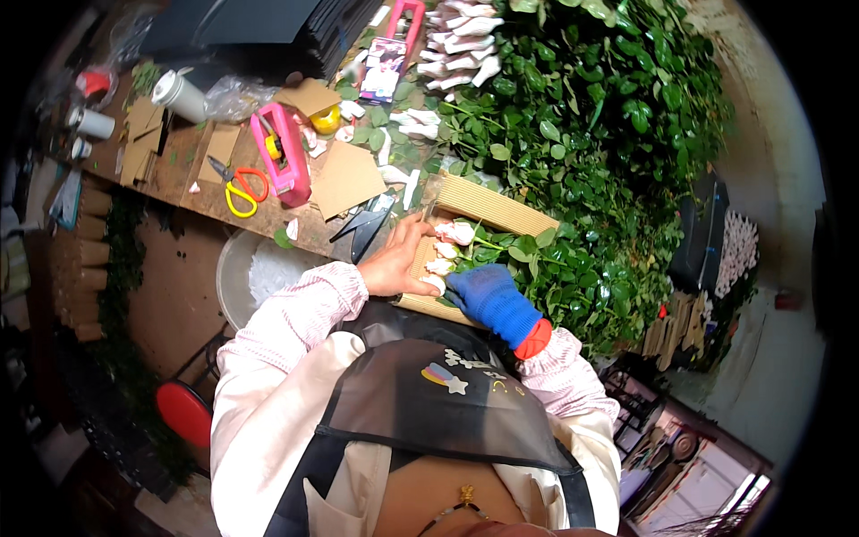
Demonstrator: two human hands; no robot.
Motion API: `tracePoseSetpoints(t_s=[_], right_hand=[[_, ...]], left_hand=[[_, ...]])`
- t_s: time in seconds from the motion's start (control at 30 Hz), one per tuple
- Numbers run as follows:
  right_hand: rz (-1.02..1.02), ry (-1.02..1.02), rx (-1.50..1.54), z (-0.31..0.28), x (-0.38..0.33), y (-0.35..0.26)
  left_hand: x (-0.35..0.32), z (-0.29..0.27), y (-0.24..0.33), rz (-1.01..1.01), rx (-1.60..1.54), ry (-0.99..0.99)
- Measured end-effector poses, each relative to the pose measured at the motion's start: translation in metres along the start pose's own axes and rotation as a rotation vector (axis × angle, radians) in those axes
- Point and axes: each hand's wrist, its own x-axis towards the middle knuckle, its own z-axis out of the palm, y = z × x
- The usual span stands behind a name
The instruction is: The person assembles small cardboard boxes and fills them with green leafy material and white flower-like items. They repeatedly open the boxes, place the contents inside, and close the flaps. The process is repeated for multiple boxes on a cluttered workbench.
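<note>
Several pale pink roses (455, 233) lie side by side on a sheet of corrugated cardboard (501, 210), their leafy stems pointing right. My left hand (394, 261), bare, rests at the left end of the cardboard beside the blooms. Its fingers and thumb are spread apart. My right hand (492, 300), in a blue glove with a red cuff, is closed around the stem of the nearest rose (434, 284), just behind its bloom. The glove hides most of that stem. Dark-handled cutters (365, 225) lie just left of my left hand.
A pink tape dispenser (284, 157), scissors (240, 186) and a cardboard piece (349, 179) lie on the wooden table (309, 234). Dense green rose foliage (582, 152) fills the right side. Wrapped white bundles (461, 40) stand at the back. A bin (234, 277) sits below the table edge.
</note>
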Motion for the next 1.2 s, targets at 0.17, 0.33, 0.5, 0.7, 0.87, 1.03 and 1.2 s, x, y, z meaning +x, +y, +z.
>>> tracePoseSetpoints(t_s=[0.17,0.33,0.5,0.7,0.87,1.03,1.2], right_hand=[[0.163,0.216,0.134,-0.010,-0.017,-0.003],[0.166,0.242,0.094,0.008,-0.001,0.002],[0.148,0.288,0.078,0.011,0.004,-0.005],[0.343,0.218,0.089,-0.017,-0.005,-0.006],[0.232,0.325,0.122,0.001,0.010,0.006],[0.157,0.357,0.005,0.012,0.016,0.008],[0.181,0.306,-0.045,0.010,0.019,0.002]], left_hand=[[-0.001,0.001,-0.005,-0.016,0.007,-0.053],[0.002,-0.001,-0.003,-0.003,0.069,-0.072],[0.002,0.003,-0.006,-0.076,-0.096,0.010],[-0.003,0.014,0.006,-0.057,-0.077,0.207],[-0.004,0.018,0.003,-0.054,-0.049,0.237],[-0.005,0.018,0.001,-0.071,-0.116,0.205],[-0.001,0.020,0.001,-0.104,-0.171,0.225]])
